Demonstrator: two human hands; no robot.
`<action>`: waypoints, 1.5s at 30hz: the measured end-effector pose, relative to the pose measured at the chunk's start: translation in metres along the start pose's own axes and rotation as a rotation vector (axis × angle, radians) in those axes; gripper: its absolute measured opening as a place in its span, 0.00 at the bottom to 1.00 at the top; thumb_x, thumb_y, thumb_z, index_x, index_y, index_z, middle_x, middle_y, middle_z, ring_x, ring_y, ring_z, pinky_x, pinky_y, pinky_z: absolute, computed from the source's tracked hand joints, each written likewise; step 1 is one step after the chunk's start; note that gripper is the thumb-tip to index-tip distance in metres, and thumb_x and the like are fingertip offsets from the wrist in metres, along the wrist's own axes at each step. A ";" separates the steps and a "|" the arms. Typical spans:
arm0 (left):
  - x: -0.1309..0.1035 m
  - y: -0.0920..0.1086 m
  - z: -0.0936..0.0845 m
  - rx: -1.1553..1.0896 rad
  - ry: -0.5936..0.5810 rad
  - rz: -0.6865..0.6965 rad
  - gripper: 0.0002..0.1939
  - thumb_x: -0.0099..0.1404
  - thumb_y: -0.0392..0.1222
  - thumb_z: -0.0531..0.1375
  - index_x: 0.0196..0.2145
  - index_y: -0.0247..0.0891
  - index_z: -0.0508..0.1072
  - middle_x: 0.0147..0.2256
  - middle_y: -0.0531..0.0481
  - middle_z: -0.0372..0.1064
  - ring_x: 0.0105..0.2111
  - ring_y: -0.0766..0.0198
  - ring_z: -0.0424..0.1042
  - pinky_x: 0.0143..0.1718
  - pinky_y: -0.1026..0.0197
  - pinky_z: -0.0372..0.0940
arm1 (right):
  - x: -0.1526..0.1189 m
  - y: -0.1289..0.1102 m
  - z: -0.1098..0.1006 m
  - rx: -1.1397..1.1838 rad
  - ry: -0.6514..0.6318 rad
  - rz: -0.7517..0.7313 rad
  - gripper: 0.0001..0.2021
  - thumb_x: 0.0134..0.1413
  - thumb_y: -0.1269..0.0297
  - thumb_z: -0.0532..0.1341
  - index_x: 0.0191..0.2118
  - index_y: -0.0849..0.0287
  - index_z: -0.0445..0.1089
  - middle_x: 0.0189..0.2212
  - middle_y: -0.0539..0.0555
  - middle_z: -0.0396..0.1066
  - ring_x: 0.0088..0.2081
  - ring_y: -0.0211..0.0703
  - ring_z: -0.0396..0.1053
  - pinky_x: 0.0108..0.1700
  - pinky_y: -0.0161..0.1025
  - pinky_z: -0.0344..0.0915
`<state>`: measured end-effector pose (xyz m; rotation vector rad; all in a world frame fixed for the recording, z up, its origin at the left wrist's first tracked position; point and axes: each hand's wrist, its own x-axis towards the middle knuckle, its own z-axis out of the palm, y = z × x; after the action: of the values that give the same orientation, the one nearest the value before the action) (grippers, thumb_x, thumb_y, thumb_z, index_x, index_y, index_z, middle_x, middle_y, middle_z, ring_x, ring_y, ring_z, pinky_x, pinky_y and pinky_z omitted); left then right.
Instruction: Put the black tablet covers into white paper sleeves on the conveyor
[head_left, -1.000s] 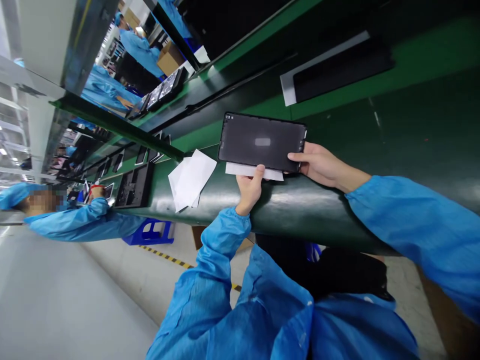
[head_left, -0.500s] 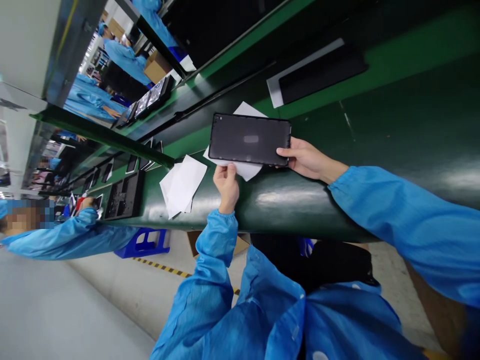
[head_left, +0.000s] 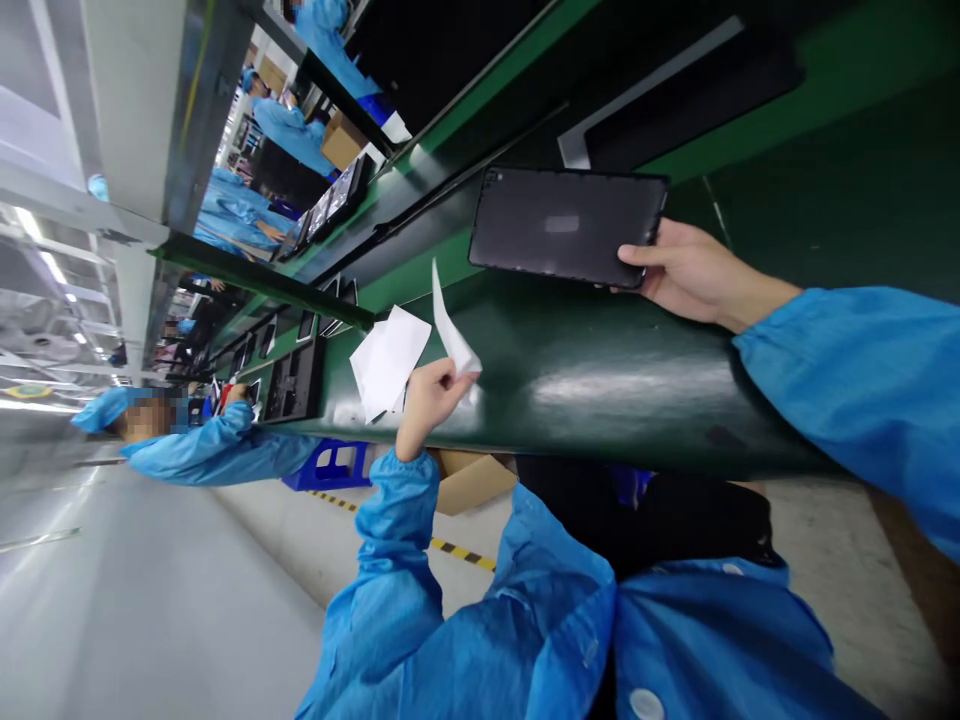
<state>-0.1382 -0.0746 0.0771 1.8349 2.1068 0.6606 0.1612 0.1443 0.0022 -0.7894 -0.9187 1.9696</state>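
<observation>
My right hand (head_left: 686, 265) grips the right end of a black tablet back cover (head_left: 525, 225), thumb on top and fingers beneath. The cover is held level above the green work surface (head_left: 592, 370). Pinched in my left hand (head_left: 433, 398) is a white paper sheet (head_left: 450, 330), curling upward and seen nearly edge-on. Just left of that hand, a few white sheets (head_left: 386, 355) lie in a loose, overlapping pile.
At the back right a black flat panel (head_left: 690, 95) lies over a pale sheet. A black compartment tray (head_left: 296, 380) stands to the left, near a co-worker's blue sleeve (head_left: 225, 450). A green bar (head_left: 262, 282) crosses above the bench. Below are a blue stool (head_left: 330, 465) and a cardboard box (head_left: 472, 483).
The white sheet has come out from under the cover and moved left and down with my left hand. My right hand has carried the cover right and away from it.
</observation>
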 end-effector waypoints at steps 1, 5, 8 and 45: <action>0.008 0.003 0.014 -0.040 -0.107 0.003 0.31 0.68 0.64 0.65 0.20 0.41 0.60 0.19 0.56 0.54 0.23 0.67 0.55 0.28 0.60 0.52 | 0.000 0.000 0.000 0.010 0.001 -0.003 0.12 0.62 0.77 0.65 0.45 0.53 0.76 0.54 0.55 0.81 0.51 0.46 0.80 0.49 0.43 0.78; 0.049 0.014 0.069 -0.138 -0.232 0.019 0.38 0.70 0.76 0.56 0.19 0.41 0.54 0.18 0.56 0.48 0.23 0.67 0.51 0.28 0.59 0.49 | -0.003 0.004 -0.001 0.011 -0.031 -0.027 0.15 0.57 0.74 0.68 0.48 0.52 0.74 0.53 0.54 0.80 0.53 0.50 0.79 0.48 0.47 0.81; 0.082 0.016 0.089 -0.144 -0.106 0.017 0.37 0.74 0.73 0.54 0.20 0.42 0.53 0.19 0.56 0.49 0.24 0.66 0.52 0.29 0.59 0.49 | 0.000 0.006 -0.007 -0.033 -0.040 -0.091 0.17 0.53 0.69 0.71 0.49 0.51 0.73 0.53 0.53 0.79 0.53 0.54 0.79 0.48 0.52 0.83; 0.161 0.004 0.111 -0.136 0.382 -0.118 0.25 0.75 0.40 0.61 0.22 0.43 0.54 0.20 0.57 0.52 0.25 0.65 0.55 0.33 0.59 0.52 | -0.004 0.023 -0.010 -0.260 0.007 -0.236 0.25 0.57 0.60 0.75 0.58 0.50 0.71 0.56 0.58 0.78 0.56 0.66 0.81 0.47 0.60 0.84</action>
<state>-0.1067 0.1015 -0.0012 1.5966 2.3092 1.1691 0.1616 0.1343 -0.0210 -0.7909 -1.2224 1.6625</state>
